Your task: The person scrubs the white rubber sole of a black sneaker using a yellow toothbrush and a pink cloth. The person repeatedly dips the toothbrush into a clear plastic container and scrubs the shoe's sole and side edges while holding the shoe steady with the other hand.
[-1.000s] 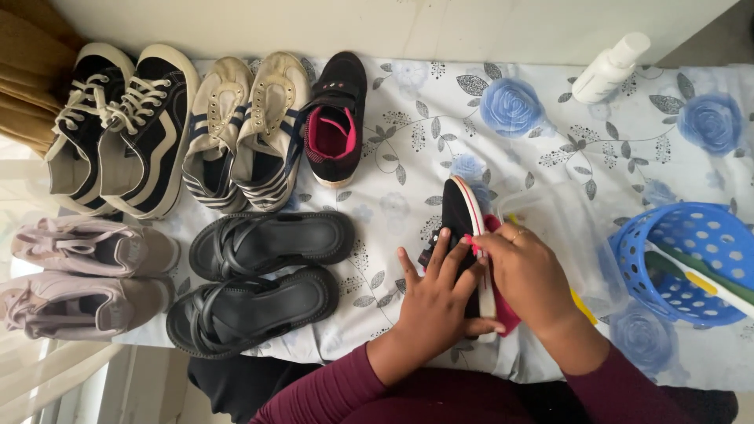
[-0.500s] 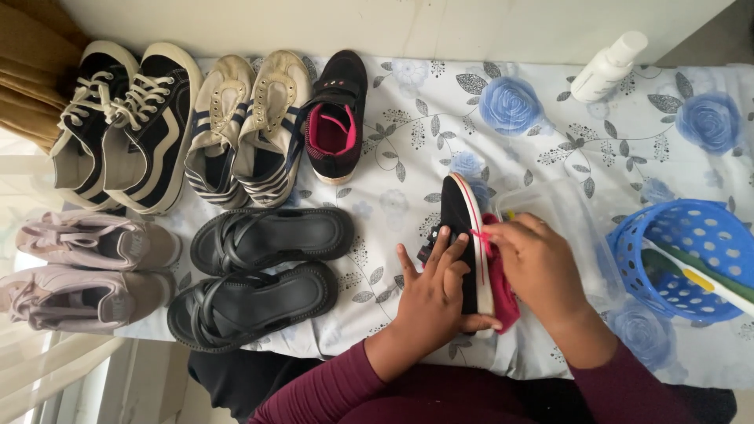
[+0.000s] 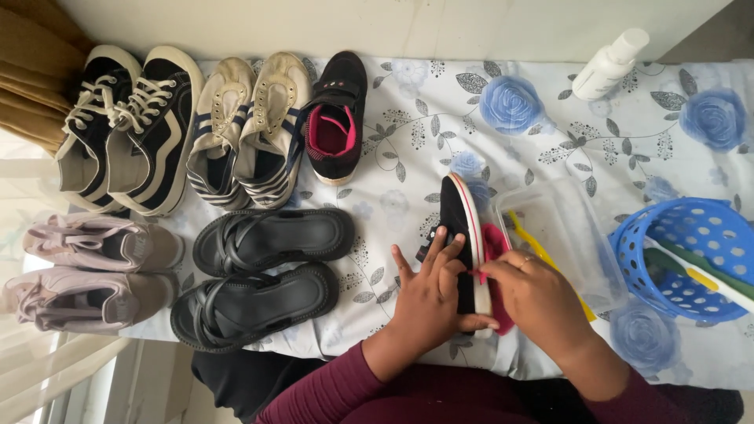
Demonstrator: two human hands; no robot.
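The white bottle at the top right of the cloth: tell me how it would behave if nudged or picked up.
The white bottle lies on its side on the flowered cloth, and its body looks round, so a nudge would probably roll it. It looks like smooth plastic, so likely light, perhaps a little slippery. How full it is cannot be seen.

Both hands close together, left hand (image 3: 430,294) flat, right hand (image 3: 534,302) pinching.
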